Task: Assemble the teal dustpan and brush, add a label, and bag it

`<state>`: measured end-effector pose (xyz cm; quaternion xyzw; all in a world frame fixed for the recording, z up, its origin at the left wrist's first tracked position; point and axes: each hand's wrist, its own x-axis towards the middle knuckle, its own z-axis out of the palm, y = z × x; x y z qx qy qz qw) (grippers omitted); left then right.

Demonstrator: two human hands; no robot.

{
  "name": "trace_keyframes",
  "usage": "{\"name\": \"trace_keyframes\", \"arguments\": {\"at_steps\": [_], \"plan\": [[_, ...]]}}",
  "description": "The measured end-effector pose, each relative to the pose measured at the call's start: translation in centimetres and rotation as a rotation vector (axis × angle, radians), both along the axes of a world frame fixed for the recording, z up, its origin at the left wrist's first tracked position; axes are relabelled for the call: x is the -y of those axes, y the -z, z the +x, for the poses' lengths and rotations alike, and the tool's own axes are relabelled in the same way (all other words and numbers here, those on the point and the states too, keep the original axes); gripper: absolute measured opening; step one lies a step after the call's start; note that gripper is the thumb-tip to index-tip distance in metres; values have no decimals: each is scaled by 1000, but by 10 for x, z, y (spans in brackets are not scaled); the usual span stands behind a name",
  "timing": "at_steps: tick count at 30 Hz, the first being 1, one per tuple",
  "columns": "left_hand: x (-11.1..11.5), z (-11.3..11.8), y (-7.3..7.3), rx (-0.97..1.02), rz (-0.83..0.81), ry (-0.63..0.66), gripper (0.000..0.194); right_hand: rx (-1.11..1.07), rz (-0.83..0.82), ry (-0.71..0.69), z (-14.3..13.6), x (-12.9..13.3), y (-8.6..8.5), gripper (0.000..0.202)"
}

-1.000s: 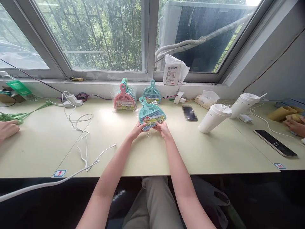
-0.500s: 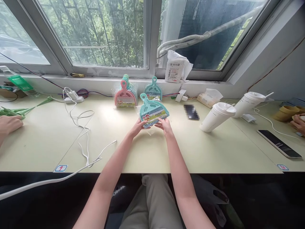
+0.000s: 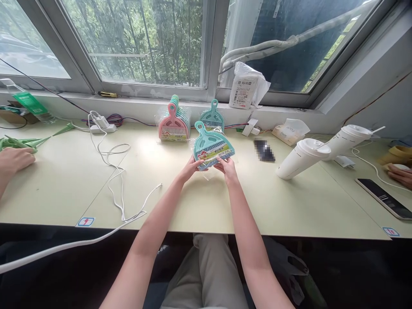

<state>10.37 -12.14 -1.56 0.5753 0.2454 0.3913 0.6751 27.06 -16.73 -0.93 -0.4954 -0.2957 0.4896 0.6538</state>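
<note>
A teal mini dustpan and brush set [image 3: 213, 146] in clear plastic wrap is tilted above the table, handle pointing up and away from me. My left hand [image 3: 191, 168] grips its lower left corner, and my right hand [image 3: 227, 168] grips its lower right edge with the thumb on the front. Behind it, another teal dustpan set [image 3: 212, 115] leans upright at the window ledge. To the left of that stands a row of several wrapped dustpan sets [image 3: 174, 124], the front one pink.
White cables [image 3: 119, 171] and a power strip [image 3: 103, 128] lie on the left of the table [image 3: 199, 206]. At right are two white cups [image 3: 302, 158], a tissue pack [image 3: 289, 132] and a phone [image 3: 384, 198]. Other people's hands [image 3: 17, 161] show at both sides.
The view has shifted slightly, so most things on the table appear a little further right. Both hands keep hold of the same teal dustpan set, with almost no change in its tilt.
</note>
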Motion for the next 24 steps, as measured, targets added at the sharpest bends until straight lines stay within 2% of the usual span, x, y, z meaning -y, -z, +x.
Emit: {"name": "trace_keyframes", "arguments": {"at_steps": [4, 14, 19, 24], "plan": [[2, 0, -1, -4, -21, 1, 60, -20, -19, 37, 1, -2, 1, 26], [3, 4, 1, 53, -51, -34, 60, -76, 45, -98, 12, 2, -7, 26], [5, 7, 1, 58, -29, -13, 63, -43, 35, -89, 17, 2, -5, 26], [5, 7, 1, 24, -6, -62, 66, -18, 27, -86, 14, 1, -4, 20]]}}
